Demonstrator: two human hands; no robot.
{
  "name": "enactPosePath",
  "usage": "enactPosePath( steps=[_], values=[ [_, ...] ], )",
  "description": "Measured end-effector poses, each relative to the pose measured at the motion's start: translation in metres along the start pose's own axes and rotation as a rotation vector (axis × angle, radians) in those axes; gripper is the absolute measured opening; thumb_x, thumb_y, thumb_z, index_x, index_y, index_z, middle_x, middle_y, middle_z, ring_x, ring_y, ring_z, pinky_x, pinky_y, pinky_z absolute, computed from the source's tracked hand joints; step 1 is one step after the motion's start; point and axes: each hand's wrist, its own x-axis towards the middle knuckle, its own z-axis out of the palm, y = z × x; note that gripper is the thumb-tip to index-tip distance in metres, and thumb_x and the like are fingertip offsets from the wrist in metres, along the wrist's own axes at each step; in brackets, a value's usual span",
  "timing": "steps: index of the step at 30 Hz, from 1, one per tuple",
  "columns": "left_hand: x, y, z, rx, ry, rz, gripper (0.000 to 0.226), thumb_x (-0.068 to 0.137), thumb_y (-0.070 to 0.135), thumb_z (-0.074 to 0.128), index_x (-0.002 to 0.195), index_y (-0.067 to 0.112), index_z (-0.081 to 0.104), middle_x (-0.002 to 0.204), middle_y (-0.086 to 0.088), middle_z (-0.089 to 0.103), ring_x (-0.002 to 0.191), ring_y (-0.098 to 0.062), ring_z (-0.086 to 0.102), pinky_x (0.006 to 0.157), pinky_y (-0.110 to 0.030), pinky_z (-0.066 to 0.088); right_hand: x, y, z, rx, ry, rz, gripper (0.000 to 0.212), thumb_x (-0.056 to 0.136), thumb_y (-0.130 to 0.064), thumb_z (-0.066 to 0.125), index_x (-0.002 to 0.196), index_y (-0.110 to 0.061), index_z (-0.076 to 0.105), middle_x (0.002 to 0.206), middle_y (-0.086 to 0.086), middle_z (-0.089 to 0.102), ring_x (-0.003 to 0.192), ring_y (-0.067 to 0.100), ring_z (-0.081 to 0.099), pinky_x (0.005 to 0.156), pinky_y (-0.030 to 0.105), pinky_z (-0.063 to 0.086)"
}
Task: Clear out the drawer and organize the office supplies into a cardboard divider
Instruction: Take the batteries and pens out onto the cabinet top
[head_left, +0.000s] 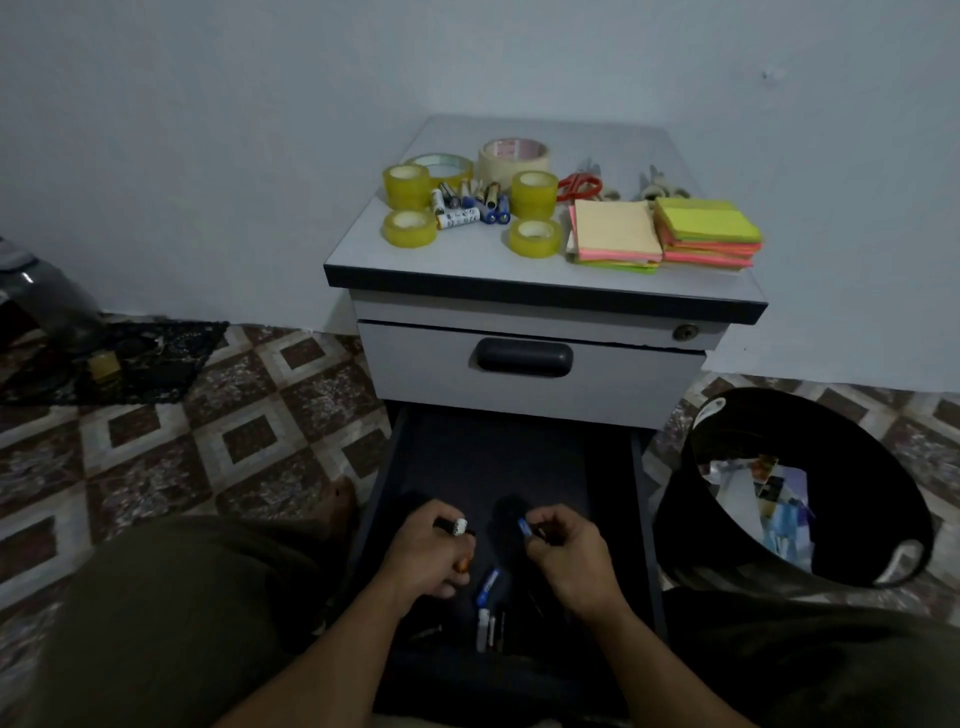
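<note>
Both hands are low inside the open drawer (519, 457). My left hand (426, 551) curls round a dark marker (457, 526) with a white end. My right hand (566, 551) pinches a small blue item (523, 527). A blue-and-white pen (488, 581) lies on the drawer floor between my hands, just nearer to me. Up on the desk (467, 260) sit tape rolls (410, 227), batteries (467, 205) and sticky notes (615, 231); their print is too blurred to read.

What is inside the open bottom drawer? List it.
In the drawer, a blue-and-white pen and small white pieces lie loose. The left hand grips a dark marker; the right hand pinches a blue-tipped item. Whatever lies under the hands cannot be seen.
</note>
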Motion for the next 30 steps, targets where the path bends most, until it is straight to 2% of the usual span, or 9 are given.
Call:
enactPosePath(
  steps=[2,8,11,15,19,22,27,30],
  values=[
    [-0.008,0.010,-0.003,-0.032,-0.019,0.022,0.022,0.089,0.017,0.067,0.107,0.026,0.058,0.095,-0.012,0.074,0.068,-0.025,0.074,0.052,-0.027,0.050,-0.003,-0.008,-0.002,0.079,-0.009,-0.046,0.021,0.081,-0.003,0.072,0.086,-0.023,0.072,0.082,-0.004,0.075,0.076,0.012,0.070,0.072,0.035,0.058],
    [-0.039,0.055,-0.017,-0.082,-0.026,0.167,0.020,0.089,0.016,0.066,0.107,0.021,0.060,0.083,-0.008,0.077,0.052,-0.020,0.061,0.040,-0.023,0.031,-0.012,-0.054,-0.019,0.135,-0.031,-0.224,0.022,0.079,0.001,0.069,0.084,-0.020,0.073,0.080,0.000,0.073,0.071,0.009,0.065,0.069,0.027,0.053],
    [-0.058,0.082,-0.030,-0.115,-0.012,0.261,0.019,0.091,0.016,0.067,0.108,0.019,0.061,0.082,-0.010,0.076,0.051,-0.019,0.059,0.040,-0.025,0.034,-0.019,-0.087,-0.032,0.129,-0.032,-0.312,0.022,0.078,-0.002,0.070,0.083,-0.023,0.073,0.078,-0.001,0.072,0.069,0.007,0.063,0.068,0.029,0.052],
    [-0.082,0.126,-0.055,-0.160,0.032,0.389,0.020,0.091,0.013,0.069,0.108,0.011,0.060,0.079,-0.015,0.075,0.046,-0.021,0.057,0.038,-0.025,0.038,-0.025,-0.142,-0.054,0.119,-0.025,-0.444,0.018,0.082,-0.007,0.071,0.089,-0.023,0.074,0.081,-0.002,0.073,0.074,0.016,0.068,0.071,0.035,0.055],
    [-0.098,0.178,-0.086,-0.212,0.082,0.495,0.017,0.090,0.006,0.069,0.104,0.006,0.059,0.076,-0.019,0.073,0.040,-0.021,0.054,0.035,-0.023,0.041,-0.012,-0.205,-0.076,0.096,-0.001,-0.567,0.018,0.084,-0.005,0.068,0.090,-0.021,0.072,0.073,0.005,0.070,0.062,0.019,0.063,0.064,0.046,0.056],
    [-0.096,0.221,-0.104,-0.202,0.130,0.544,0.016,0.090,0.003,0.067,0.102,0.006,0.059,0.077,-0.020,0.073,0.040,-0.021,0.054,0.036,-0.024,0.042,0.009,-0.245,-0.092,0.086,0.060,-0.580,0.012,0.084,-0.010,0.070,0.088,-0.021,0.071,0.069,0.003,0.070,0.057,0.018,0.061,0.061,0.045,0.057],
    [-0.058,0.293,-0.118,-0.080,0.229,0.577,0.019,0.083,0.003,0.066,0.099,0.011,0.057,0.074,-0.019,0.071,0.044,-0.021,0.056,0.044,-0.026,0.042,0.047,-0.289,-0.108,0.110,0.113,-0.551,0.013,0.081,-0.004,0.067,0.089,-0.013,0.069,0.066,0.003,0.069,0.052,0.018,0.057,0.059,0.037,0.054],
    [-0.024,0.324,-0.119,0.071,0.286,0.554,0.018,0.083,0.003,0.067,0.098,0.008,0.058,0.072,-0.016,0.071,0.046,-0.020,0.061,0.046,-0.029,0.049,0.066,-0.297,-0.112,0.055,0.128,-0.552,0.014,0.077,-0.008,0.069,0.086,-0.019,0.070,0.067,0.001,0.069,0.052,0.018,0.060,0.060,0.043,0.057]
  ],
)
